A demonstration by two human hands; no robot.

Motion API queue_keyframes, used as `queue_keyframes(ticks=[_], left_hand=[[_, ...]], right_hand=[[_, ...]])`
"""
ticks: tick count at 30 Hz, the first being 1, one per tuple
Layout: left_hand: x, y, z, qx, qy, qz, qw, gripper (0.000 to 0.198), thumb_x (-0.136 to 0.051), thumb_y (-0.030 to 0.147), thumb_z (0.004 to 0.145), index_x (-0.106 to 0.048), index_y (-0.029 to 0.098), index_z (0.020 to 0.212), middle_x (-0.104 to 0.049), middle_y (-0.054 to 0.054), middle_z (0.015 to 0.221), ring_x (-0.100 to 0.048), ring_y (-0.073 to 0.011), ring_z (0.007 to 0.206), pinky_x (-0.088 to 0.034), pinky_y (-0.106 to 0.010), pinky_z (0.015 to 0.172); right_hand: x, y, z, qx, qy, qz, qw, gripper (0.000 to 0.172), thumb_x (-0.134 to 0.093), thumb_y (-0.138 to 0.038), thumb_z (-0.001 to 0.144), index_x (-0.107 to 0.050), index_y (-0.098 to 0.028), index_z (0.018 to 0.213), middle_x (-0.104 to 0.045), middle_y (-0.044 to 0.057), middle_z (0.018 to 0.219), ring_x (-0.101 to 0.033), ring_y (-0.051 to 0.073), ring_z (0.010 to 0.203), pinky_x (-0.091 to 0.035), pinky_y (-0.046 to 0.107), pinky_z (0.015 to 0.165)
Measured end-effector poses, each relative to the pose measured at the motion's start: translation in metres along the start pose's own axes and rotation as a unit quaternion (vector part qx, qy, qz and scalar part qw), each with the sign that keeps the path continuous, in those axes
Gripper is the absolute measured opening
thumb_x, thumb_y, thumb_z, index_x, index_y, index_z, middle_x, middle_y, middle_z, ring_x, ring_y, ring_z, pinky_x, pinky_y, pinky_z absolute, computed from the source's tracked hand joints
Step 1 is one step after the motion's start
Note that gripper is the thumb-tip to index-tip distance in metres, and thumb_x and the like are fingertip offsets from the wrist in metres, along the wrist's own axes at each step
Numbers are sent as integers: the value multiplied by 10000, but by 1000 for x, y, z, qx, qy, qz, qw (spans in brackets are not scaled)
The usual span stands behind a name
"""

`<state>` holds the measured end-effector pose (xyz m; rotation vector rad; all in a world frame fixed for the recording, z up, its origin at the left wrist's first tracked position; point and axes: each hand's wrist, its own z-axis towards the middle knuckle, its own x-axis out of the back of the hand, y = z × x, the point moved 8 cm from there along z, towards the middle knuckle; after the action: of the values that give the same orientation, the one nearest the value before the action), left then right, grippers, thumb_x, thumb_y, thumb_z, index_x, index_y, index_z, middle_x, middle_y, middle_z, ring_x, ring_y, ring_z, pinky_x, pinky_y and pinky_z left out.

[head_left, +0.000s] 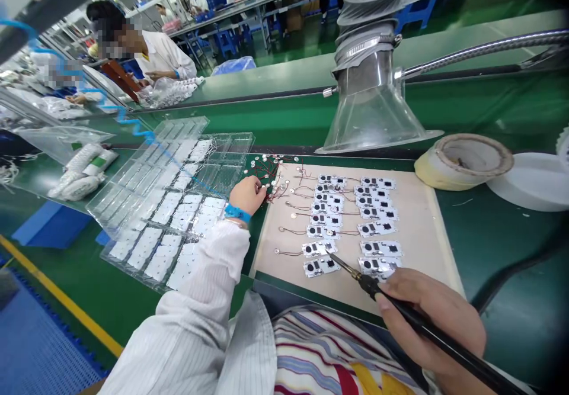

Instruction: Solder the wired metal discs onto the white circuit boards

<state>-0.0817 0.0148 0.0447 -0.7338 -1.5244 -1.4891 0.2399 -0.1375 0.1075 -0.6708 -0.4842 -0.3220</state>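
My right hand is closed round a black soldering iron; its tip rests beside a small white circuit board in the front row. Several such boards lie in two columns on a beige work mat, some with thin wires and metal discs attached. My left hand, with a blue wrist strap, reaches to a pile of red-wired discs at the mat's far left corner, fingers curled into the pile; what they pinch is hidden.
Clear plastic trays holding white boards lie left of the mat. A transparent fume hood on a grey duct hangs behind. A tape roll and a white dish sit right. Other people work at benches beyond.
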Motion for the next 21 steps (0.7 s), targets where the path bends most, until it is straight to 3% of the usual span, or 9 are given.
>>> queue_keyframes(ticks=[5,11,13,16,19,21], left_hand=[[-8,-10,20,37,-9,-82,996,181,-713,153,635,-550,193,566,-518,21,539,-542,-165,626,-400,-289,652],[19,-6,-9,64,31,-261,963,191,-675,359,706,-608,185,749,-588,23,636,-483,-96,530,-382,-243,533],[20,6,-28,59,27,-313,947,219,-643,400,732,-599,191,782,-574,31,634,-447,-80,503,-358,-227,493],[5,36,-59,37,-31,-378,925,228,-681,397,709,-607,186,752,-612,15,688,-481,-76,536,-398,-222,505],[-20,66,-90,37,-108,-469,876,207,-727,349,717,-612,182,756,-634,16,682,-551,-83,578,-476,-224,566],[-31,79,-105,45,-126,-512,848,205,-736,325,734,-635,192,854,-652,21,689,-596,-91,599,-516,-227,596]], right_hand=[[8,-2,0,-13,20,-5,1000,168,-631,-124,746,-582,-220,874,-647,16,686,-654,195,573,-554,285,494],[13,11,-11,-41,32,-77,996,132,-675,-249,771,-620,-252,890,-702,16,738,-692,214,600,-573,277,493],[5,22,-13,-98,0,-74,992,174,-625,-324,835,-650,-249,990,-727,21,778,-709,208,620,-570,257,481],[-17,37,-14,-219,-63,47,973,269,-480,-326,941,-627,-248,1153,-718,-8,711,-692,159,555,-548,213,457],[-30,34,-5,-250,-58,112,960,167,-551,-305,911,-661,-231,1013,-729,12,752,-697,155,584,-557,203,484],[-36,36,-3,-280,-49,138,949,159,-652,-273,839,-638,-219,988,-738,41,864,-719,174,706,-595,228,581]])
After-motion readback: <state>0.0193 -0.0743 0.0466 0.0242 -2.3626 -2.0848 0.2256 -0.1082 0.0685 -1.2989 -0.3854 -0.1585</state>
